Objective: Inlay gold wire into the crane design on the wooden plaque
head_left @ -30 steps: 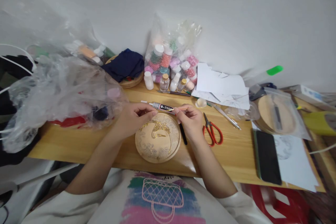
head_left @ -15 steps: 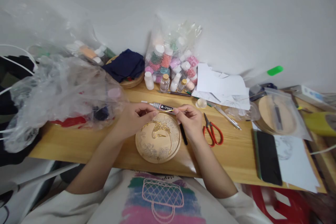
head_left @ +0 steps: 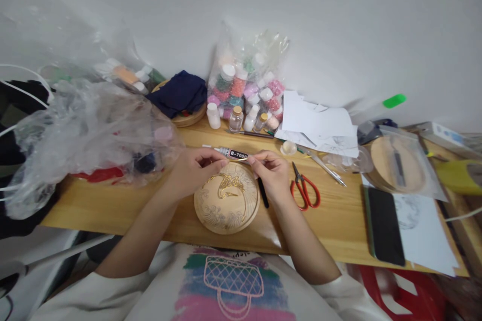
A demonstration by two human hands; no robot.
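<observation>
Between my two hands stretches a thin gold wire [head_left: 238, 160], held just above the far edge of a round wooden disc [head_left: 226, 220]. My left hand [head_left: 201, 165] pinches one end between thumb and forefinger. The other end sits in the fingertips of my right hand [head_left: 271, 170]. On the disc is a line drawing with a bird shape [head_left: 231, 185] partly outlined in gold wire. Behind the wire lies a B-7000 glue tube [head_left: 229, 153], partly covered by my fingers. A black pen-like stick [head_left: 263, 193] rests beside the disc, under my right hand.
Red-handled scissors [head_left: 305, 191] lie right of my right hand. Further right are a silver pen-shaped tool [head_left: 327, 168] and a phone [head_left: 384, 225]. Small bottles [head_left: 236, 120] and bagged jars [head_left: 241, 83] stand at the back. A crumpled plastic bag [head_left: 94, 125] covers the left side.
Almost nothing differs. Both hands keep their pinch on the gold wire, with only a slight shift of the fingers.
</observation>
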